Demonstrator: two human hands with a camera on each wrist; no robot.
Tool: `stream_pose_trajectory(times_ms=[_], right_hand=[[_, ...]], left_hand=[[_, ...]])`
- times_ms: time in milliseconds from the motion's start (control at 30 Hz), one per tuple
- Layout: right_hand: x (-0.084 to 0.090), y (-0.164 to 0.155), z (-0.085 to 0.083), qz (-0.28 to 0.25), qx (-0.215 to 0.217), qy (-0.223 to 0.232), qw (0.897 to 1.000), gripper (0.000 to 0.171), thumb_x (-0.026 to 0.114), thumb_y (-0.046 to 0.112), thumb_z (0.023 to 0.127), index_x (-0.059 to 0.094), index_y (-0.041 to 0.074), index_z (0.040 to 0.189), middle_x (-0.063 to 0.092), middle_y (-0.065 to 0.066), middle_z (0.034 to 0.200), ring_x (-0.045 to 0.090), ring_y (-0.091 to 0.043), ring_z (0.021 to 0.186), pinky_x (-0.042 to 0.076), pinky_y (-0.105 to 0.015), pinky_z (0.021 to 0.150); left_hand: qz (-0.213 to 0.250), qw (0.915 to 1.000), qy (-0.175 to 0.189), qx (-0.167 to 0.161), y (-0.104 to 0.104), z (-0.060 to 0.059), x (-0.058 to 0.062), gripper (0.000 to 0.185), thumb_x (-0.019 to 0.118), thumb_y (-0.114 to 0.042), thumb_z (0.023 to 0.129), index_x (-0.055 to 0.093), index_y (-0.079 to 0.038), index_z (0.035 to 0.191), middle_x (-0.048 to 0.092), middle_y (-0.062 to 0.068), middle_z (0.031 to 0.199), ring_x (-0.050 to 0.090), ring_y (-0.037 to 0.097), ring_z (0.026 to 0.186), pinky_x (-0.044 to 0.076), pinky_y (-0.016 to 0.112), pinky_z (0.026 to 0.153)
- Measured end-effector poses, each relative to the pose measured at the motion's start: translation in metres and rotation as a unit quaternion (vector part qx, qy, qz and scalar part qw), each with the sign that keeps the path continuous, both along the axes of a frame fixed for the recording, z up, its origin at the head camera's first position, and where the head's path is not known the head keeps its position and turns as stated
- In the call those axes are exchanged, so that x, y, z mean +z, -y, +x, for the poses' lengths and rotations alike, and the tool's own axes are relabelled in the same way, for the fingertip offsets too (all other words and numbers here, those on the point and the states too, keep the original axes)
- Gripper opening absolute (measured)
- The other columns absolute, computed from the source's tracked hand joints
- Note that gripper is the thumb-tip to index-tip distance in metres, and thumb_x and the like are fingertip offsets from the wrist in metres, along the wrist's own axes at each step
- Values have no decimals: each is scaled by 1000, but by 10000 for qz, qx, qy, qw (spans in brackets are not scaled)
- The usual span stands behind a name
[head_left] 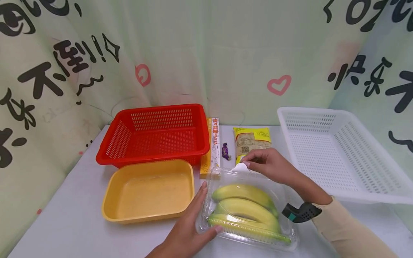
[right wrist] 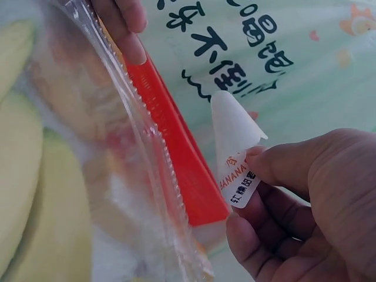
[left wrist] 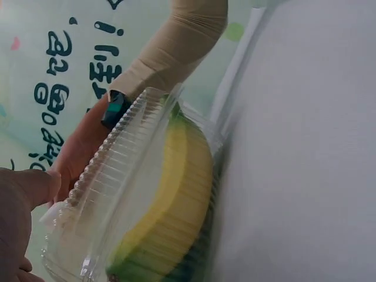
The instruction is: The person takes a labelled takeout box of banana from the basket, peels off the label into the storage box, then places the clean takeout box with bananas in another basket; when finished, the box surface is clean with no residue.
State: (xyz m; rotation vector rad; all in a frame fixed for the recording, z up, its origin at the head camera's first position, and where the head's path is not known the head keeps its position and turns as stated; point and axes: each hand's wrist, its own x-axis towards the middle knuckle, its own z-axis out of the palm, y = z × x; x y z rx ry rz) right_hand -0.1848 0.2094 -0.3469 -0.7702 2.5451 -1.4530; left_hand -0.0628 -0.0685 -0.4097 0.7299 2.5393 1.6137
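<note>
A clear plastic clamshell box (head_left: 246,211) lies on the white desk (head_left: 74,222) at the front, and it holds three yellow-green bananas (head_left: 246,209) lying side by side. The left hand (head_left: 187,229) rests against the box's left edge with fingers (head_left: 202,195) straight along the side and the thumb on the near corner. The right hand (head_left: 271,165) is at the box's far edge, where thumb and forefinger pinch a white label sticker (right wrist: 235,147) printed with "BANANA"; the right wrist view shows the sticker curling up, its lower end between the fingertips.

Three open containers stand around the box. A yellow plastic tub (head_left: 150,190) sits just to its left with nothing in it. Behind the tub stands a red perforated basket (head_left: 155,134), also holding nothing. A white perforated basket (head_left: 342,154) stands to the right, with nothing in it.

Between the red basket and the white one lie one pasta box (head_left: 213,143) on its narrow side, one purple wrapped candy (head_left: 225,151), and one yellow food packet (head_left: 252,141) partly covered by the right hand.
</note>
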Motion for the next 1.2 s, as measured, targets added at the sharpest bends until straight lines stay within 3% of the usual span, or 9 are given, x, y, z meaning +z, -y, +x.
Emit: stream_pose_trajectory(times_ms=[133,267,567,767,1000,1200], right_hand=[[7,7,-1,219,7,-125,9997,10,67,3,91,74,2,98,70,-4,95,62,-19,82,55,-26,70],[13,18,-3,351,166,-160,9991,11,66,5,92,75,6,99,70,-2,96,60,-21,81,55,-26,70],[20,47,-7,519,546,75,9971,12,68,8,91,75,8,101,69,0,91,56,-22,77,53,-26,65],[22,72,-11,586,1028,171,9928,12,69,8,91,75,7,100,70,2,91,58,-22,79,56,-29,69],[23,98,-14,476,1327,92,9900,12,68,7,91,75,7,101,71,2,92,58,-19,76,55,-28,68],[21,113,-15,478,1434,173,9883,16,67,2,91,75,5,104,71,0,94,61,-20,77,56,-27,69]], left_hand=[[3,9999,-113,11,6,-3,6,84,71,-36,90,25,-3,153,16,-5,160,18,13,144,23,40,112],[-11,9998,-138,133,14,-7,9,82,72,-31,90,26,-8,154,19,-10,158,20,11,143,26,40,111],[-196,9960,-306,813,43,-18,14,81,77,-16,85,32,-12,152,29,-6,155,30,11,139,36,38,104],[-458,9914,-687,1014,63,-26,14,80,77,-25,86,34,-5,150,32,-3,154,34,18,138,38,38,102],[-973,9874,-318,1206,87,-26,20,84,76,-37,85,33,-11,152,34,1,154,41,27,135,42,43,99],[-1283,9836,-409,1202,109,-27,24,88,77,-39,83,32,-10,152,36,7,153,40,32,136,42,47,98]])
